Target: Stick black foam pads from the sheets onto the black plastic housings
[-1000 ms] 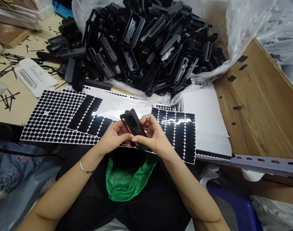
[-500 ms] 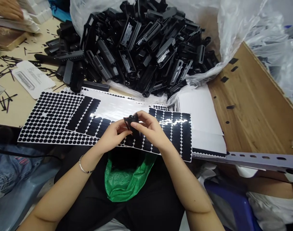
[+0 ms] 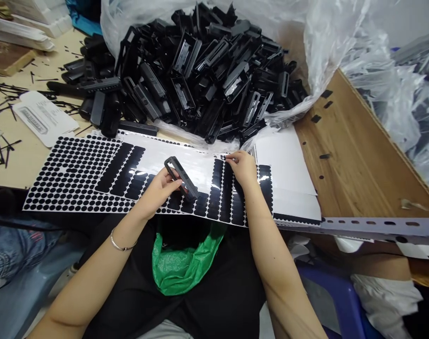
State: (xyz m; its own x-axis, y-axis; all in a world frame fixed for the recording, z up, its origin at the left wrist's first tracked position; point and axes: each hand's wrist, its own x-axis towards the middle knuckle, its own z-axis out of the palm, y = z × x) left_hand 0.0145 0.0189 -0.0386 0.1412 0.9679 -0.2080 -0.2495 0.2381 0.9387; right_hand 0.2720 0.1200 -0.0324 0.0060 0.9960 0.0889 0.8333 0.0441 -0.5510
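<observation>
My left hand is closed round one end of a long black plastic casing, tilted above the sheets with its ribbed side showing. To the right, my right hand has thumb and forefinger pinched at the top edge of a sheet of black oblong stickers. A small dark bit, seemingly a sticker, shows at those fingertips. Beneath lies a white sheet of round black stickers. The sticker sheet's white backing is bare in its upper middle.
A heap of black casings lies beyond the sheets, wrapped by a clear plastic bag. Printed cards and thin black pieces lie left. A wooden board stands right. A green bag hangs below the table edge.
Both hands were together on the casing. My right hand has let go and moved right and up to the sticker sheet. The casing has turned lengthwise in my left hand.
</observation>
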